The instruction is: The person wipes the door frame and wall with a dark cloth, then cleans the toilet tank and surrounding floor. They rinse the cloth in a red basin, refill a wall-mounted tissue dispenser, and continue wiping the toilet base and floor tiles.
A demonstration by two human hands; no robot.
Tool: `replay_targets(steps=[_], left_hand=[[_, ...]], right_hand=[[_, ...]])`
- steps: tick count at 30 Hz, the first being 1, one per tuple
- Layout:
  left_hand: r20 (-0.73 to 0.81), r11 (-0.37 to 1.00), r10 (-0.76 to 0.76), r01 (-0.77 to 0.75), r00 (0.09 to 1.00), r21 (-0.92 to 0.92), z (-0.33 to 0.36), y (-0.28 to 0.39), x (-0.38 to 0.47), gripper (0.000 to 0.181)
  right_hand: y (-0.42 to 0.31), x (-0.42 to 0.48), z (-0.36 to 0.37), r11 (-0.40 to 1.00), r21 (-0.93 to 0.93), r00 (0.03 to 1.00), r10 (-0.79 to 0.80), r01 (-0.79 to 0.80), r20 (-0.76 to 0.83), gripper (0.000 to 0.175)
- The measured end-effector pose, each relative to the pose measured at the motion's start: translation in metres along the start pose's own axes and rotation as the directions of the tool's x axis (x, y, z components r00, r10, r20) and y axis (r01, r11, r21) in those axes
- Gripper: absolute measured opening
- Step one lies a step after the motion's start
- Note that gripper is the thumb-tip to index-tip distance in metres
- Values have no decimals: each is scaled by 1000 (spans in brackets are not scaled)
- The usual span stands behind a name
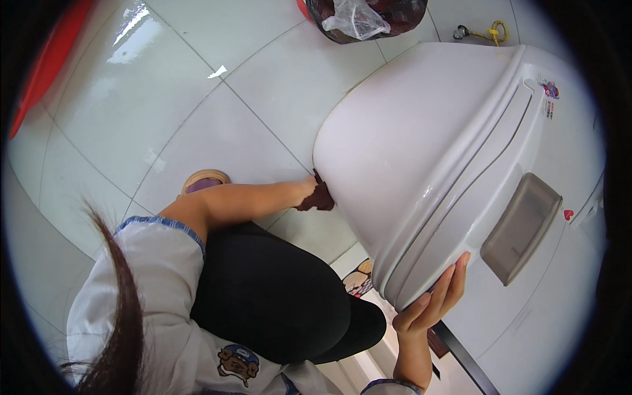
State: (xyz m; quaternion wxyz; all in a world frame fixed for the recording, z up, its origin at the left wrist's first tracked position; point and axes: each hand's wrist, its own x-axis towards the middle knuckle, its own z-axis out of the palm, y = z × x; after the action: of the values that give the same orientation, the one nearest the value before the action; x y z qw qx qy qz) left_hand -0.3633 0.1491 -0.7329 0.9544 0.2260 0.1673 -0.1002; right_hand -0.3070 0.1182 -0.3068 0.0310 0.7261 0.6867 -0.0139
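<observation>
My left hand (307,191) holds a dark brown cloth (320,198) against the lower side of a large white, glossy, rounded fixture (395,128); the cloth hides most of its fingers. On the right, my right hand (439,296) grips the near upper edge of that fixture, fingers laid over the rim. The fixture's exact kind cannot be told. Its top carries curved seams, a grey translucent panel (522,229), a small red heart sticker (568,215) and a cartoon sticker (549,90) beside some writing.
Pale glossy tiles (237,133) cover the floor. A bin lined with a black bag (400,17) stands at the top, near a yellow cord (502,30). A red object (49,59) curves along the far left. Below my left forearm are my knees in black (271,291), near a sandal (205,178).
</observation>
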Motion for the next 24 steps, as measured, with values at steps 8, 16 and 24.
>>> replay_targets(steps=[8,16,24], left_hand=[[429,806,-333,490,839,-332,123,59,-84,42],[591,891,-272,431,760,-144,114,125,-137,49],[287,387,640,-621,713,681,76,224,-185,36]], right_hand=[[2,0,0,999,20,1000,-24,25,-18,53],[1,0,0,999,39,1000,-14,15,-28,52],[0,0,2,997,70,998,-17,21,-54,51]])
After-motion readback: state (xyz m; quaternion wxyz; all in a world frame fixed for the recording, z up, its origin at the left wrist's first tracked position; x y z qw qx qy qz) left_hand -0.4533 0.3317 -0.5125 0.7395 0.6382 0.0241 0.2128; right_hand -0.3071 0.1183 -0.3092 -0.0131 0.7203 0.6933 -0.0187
